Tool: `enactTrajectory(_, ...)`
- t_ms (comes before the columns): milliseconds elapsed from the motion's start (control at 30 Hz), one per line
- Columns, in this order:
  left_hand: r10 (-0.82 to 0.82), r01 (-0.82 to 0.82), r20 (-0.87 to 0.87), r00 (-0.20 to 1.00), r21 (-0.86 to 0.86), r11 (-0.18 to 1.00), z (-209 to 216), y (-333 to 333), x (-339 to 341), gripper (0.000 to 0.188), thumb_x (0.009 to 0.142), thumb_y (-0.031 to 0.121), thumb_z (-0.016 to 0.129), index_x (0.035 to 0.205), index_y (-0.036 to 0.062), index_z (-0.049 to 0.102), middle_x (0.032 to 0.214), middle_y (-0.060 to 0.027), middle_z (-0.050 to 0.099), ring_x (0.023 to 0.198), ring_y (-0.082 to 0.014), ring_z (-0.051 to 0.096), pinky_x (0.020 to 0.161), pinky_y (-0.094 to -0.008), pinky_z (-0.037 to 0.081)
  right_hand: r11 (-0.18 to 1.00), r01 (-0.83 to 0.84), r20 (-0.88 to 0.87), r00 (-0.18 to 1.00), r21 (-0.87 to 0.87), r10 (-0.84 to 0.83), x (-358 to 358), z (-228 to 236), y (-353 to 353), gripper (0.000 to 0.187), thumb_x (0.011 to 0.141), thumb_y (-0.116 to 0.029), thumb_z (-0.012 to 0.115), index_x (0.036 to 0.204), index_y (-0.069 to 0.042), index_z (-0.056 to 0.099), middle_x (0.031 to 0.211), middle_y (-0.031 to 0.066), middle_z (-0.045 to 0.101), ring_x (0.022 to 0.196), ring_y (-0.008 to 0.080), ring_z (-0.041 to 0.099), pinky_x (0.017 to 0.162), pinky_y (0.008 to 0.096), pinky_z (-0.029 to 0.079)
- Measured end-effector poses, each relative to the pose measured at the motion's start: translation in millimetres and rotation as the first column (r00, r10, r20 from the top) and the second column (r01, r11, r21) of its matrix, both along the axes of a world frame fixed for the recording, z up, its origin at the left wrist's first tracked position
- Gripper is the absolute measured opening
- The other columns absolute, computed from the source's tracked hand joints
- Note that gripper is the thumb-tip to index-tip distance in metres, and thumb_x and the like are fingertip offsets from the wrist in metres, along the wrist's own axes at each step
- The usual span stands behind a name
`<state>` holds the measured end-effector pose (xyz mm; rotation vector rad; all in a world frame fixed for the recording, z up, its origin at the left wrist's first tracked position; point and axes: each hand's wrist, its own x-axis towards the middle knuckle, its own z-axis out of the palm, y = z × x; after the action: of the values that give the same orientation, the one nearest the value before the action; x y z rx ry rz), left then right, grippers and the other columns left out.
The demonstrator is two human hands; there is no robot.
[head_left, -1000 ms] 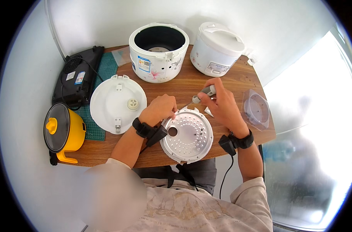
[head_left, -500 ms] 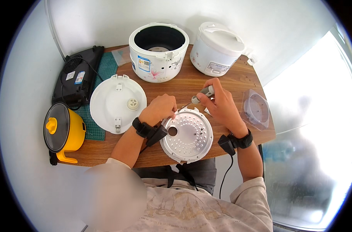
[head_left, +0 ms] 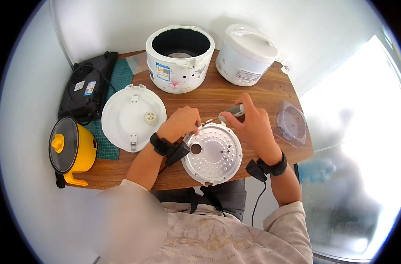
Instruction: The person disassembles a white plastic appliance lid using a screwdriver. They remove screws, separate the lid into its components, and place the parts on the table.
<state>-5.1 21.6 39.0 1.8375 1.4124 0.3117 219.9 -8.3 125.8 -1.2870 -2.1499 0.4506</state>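
Note:
My right hand [head_left: 256,130] grips the grey handle of a screwdriver [head_left: 236,111], which leans low with its shaft pointing left. The tip meets the far left rim of a round, silvery metal inner lid [head_left: 213,163], dotted with raised bumps and pierced by one larger hole. At that same rim, the bent fingers of my left hand [head_left: 182,123] pinch the lid's edge beside the tip. Whether they also hold something small there is hidden. Left of my left hand lies a white plastic rice cooker lid [head_left: 121,116], its inner side up, with a small cream round part on it.
An open white rice cooker body [head_left: 178,72] and a closed rice cooker [head_left: 244,57] stand at the back. On the left are a black appliance [head_left: 84,99], a green cutting mat [head_left: 108,143] and a yellow pot [head_left: 84,147]. A clear plastic tray [head_left: 291,125] lies right.
The screwdriver has tipped lower, its handle nearer the table, and my right wrist has turned and shifted slightly right. My left hand stays at the inner lid's rim.

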Motion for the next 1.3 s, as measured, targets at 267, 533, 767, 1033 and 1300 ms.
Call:
enactTrajectory(267, 0.035, -0.035, -0.007, 0.999, -0.095, 0.995, 9.0, 0.3, 1.8, 0.037, 0.068, 0.01, 0.086, 0.101, -0.0025, 0.076, 0.088, -0.013, 0.076, 0.053, -0.0221, 0.068, 0.046, -0.0311, 0.055, 0.997, -0.056, -0.03, 0.998, -0.052, 0.055, 15.9, -0.2, 21.6, 0.035, 0.087, -0.02, 0.076, 0.102, -0.004, 0.05, 0.076, 0.0171, 0.069, 0.071, 0.0375, 0.07, 0.064, 0.0418, 0.054)
enactTrajectory(533, 0.029, -0.028, 0.038, 0.999, -0.04, 0.999, 4.2, -1.4, -0.3, 0.03, 0.066, 0.004, 0.084, 0.094, -0.0029, 0.075, 0.079, -0.0171, 0.074, 0.056, -0.0275, 0.07, 0.048, -0.0362, 0.056, 0.976, -0.143, 0.022, 0.989, -0.163, 0.149, 9.4, 19.5, 37.9, 0.03, 0.086, -0.013, 0.072, 0.104, -0.005, 0.05, 0.077, 0.017, 0.067, 0.069, 0.0334, 0.067, 0.065, 0.0411, 0.051)
enactTrajectory(767, 0.026, -0.024, 0.034, 0.999, -0.045, 0.999, 5.5, -2.2, -0.1, 0.029, 0.067, 0.005, 0.084, 0.095, -0.003, 0.076, 0.081, -0.0168, 0.074, 0.058, -0.0281, 0.07, 0.049, -0.0369, 0.056, 0.968, -0.161, 0.061, 0.983, -0.193, 0.176, 5.0, 23.0, 43.7, 0.025, 0.088, -0.014, 0.073, 0.102, -0.004, 0.055, 0.081, 0.0095, 0.07, 0.07, 0.0192, 0.064, 0.067, 0.0327, 0.051)
enactTrajectory(1033, 0.018, -0.016, 0.021, 1.0, -0.07, 0.997, 7.1, -1.2, -0.7, 0.032, 0.068, 0.005, 0.084, 0.098, -0.0032, 0.076, 0.087, -0.017, 0.075, 0.058, -0.0277, 0.071, 0.05, -0.0368, 0.057, 0.94, -0.291, -0.051, 0.957, -0.176, 0.287, 14.9, 20.7, 34.2, 0.018, 0.088, -0.006, 0.071, 0.098, -0.002, 0.058, 0.093, 0.0125, 0.067, 0.079, 0.0258, 0.069, 0.072, 0.0362, 0.055)
enactTrajectory(1300, -0.012, 0.015, 0.047, 0.999, -0.064, 0.998, 2.6, 0.1, -4.4, 0.028, 0.071, 0.003, 0.08, 0.098, -0.0023, 0.076, 0.086, -0.0171, 0.075, 0.059, -0.0268, 0.07, 0.048, -0.0341, 0.055, 0.947, -0.278, -0.078, 0.96, -0.164, 0.268, 27.5, 13.1, 23.7, 0.029, 0.087, -0.007, 0.072, 0.111, -0.004, 0.056, 0.1, 0.0148, 0.068, 0.086, 0.031, 0.071, 0.076, 0.038, 0.057)
